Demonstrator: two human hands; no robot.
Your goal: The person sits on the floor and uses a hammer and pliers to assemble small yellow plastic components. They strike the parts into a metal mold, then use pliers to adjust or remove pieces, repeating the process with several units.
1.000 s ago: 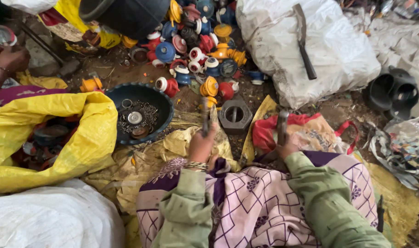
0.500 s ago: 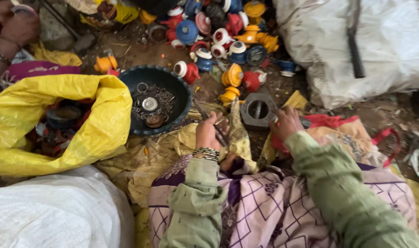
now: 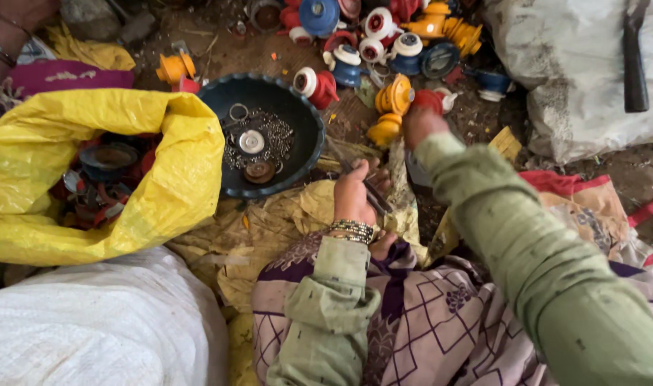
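My left hand, with bangles at the wrist, is closed around a thin dark metal tool just in front of my lap. It rests over crumpled yellow sacking, beside the rim of a dark round bowl that holds metal rings and small parts. My right hand is stretched forward to the pile of coloured plastic parts. It touches a red part next to a yellow one. Its fingers are hidden behind the back of the hand.
An open yellow sack with dark and red parts lies at the left. A white sack fills the lower left. Another white sack at the upper right carries a dark tool. Another person's hand shows at the top left.
My right hand has left the spot near my lap and reached forward to the pile of plastic parts. My left hand stays put with its tool. The view has moved closer.
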